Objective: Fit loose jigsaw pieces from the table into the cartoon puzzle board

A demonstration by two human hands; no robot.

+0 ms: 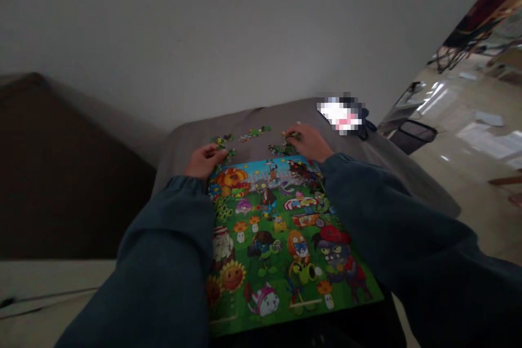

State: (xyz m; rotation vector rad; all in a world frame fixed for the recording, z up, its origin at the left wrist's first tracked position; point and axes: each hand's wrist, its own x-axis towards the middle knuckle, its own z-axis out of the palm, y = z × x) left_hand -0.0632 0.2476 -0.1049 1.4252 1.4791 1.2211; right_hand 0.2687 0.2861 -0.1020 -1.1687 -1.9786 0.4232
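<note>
A colourful cartoon jigsaw puzzle board [281,228] lies on a grey cloth-covered surface [191,141] between my two dark-sleeved arms. Loose puzzle pieces [255,133] are scattered beyond its far edge. My left hand [203,160] rests at the board's far left corner, fingers curled and pinching a small piece. My right hand [309,141] sits at the far right corner, fingers bent down onto a cluster of loose pieces [281,148]; whether it grips one I cannot make out.
A plain wall rises behind the surface. A dark brown piece of furniture [61,174] stands at the left. At the right lie a shiny floor, a dark bin [416,135] and scattered papers. A blurred patch [341,114] sits at the far right of the surface.
</note>
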